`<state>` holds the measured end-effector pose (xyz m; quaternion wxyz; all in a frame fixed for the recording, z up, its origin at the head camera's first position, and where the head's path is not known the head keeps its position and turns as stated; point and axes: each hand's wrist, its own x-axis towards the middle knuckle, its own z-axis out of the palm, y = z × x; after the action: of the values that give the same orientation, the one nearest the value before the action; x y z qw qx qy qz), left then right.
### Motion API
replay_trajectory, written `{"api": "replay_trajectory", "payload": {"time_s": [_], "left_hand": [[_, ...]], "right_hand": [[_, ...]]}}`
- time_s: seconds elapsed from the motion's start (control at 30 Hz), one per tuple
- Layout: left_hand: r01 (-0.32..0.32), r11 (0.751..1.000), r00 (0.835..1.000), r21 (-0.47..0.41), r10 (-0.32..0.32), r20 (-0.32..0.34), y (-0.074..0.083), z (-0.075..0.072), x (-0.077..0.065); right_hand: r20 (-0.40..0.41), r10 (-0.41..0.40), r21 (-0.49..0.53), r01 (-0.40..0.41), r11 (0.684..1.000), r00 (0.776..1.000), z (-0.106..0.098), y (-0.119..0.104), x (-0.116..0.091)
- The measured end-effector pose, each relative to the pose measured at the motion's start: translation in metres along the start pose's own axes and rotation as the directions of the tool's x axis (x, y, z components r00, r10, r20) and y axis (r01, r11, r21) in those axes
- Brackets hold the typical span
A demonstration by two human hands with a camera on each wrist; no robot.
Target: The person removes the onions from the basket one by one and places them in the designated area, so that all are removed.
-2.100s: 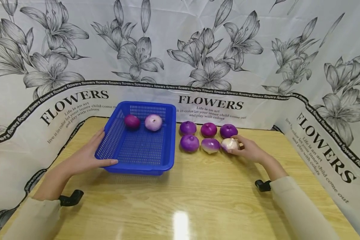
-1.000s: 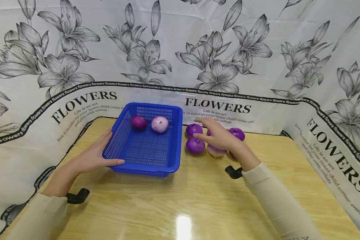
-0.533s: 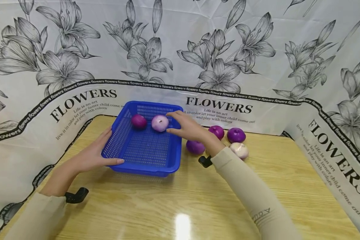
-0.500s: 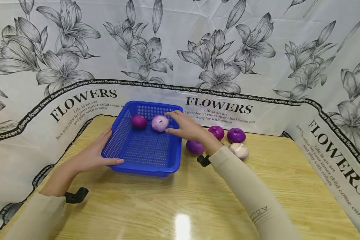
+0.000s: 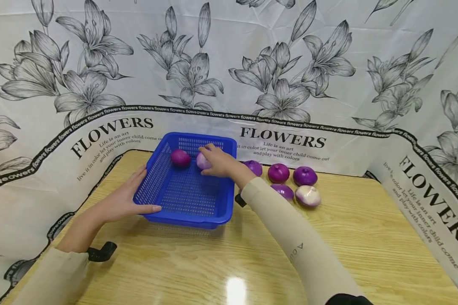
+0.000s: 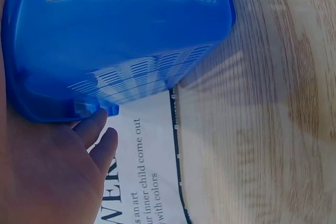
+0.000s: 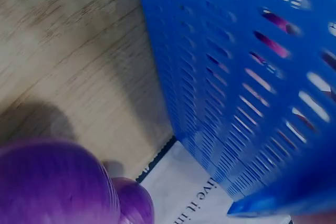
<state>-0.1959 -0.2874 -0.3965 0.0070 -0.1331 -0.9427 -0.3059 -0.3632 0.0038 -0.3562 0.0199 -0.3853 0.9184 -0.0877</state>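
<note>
the blue perforated plastic basket (image 5: pixel 186 186) was seen on the left part of the glossy wooden table (image 5: pixel 252 258), its long axis running near to far, its near left corner steadied by the left hand (image 5: pixel 118 203); the fingers were laid nearly straight along the wall and rim, the thumb on the near edge, as the left wrist view (image 6: pixel 58 171) also showed. this was unchanged from two seconds before.

the main change was on the right. the right hand (image 5: pixel 218 161), seen earlier at the near right onion of the cluster, had been carried leftward over the basket's right rim and was lowered to the far right corner of the basket. its fingers were curled over a pale pink onion (image 5: pixel 202 161) there. whether a newly carried onion was held, or only the one already lying there was touched, could not be told. the step in hand was judged to be a placing into the basket.

a dark magenta onion (image 5: pixel 180 157) was lying just left of it, apart from the hand. five purple onions (image 5: pixel 286 180) were counted on the table right of the basket, one fewer than before. the onions were round, with no clear long axis; their tips could not be made out.
</note>
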Motion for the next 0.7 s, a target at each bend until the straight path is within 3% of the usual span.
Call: {"api": "replay_trajectory", "payload": {"time_s": [0.33,0.5,0.7], "left_hand": [[0.005,1.0,1.0,0.027,-0.005,0.007,0.002,-0.004,0.001],[0.006,0.999,1.0,0.032,-0.007,0.016,0.002,-0.002,0.001],[0.015,0.999,1.0,0.028,-0.016,0.023,0.001,-0.001,0.0]], "right_hand": [[0.081,0.148,-0.032,-0.145,0.989,0.986,0.008,0.001,0.013],[0.136,0.164,-0.033,-0.161,0.986,0.977,0.011,0.001,0.014],[0.133,0.129,-0.051,-0.123,0.991,0.983,0.012,0.0,0.013]]}}
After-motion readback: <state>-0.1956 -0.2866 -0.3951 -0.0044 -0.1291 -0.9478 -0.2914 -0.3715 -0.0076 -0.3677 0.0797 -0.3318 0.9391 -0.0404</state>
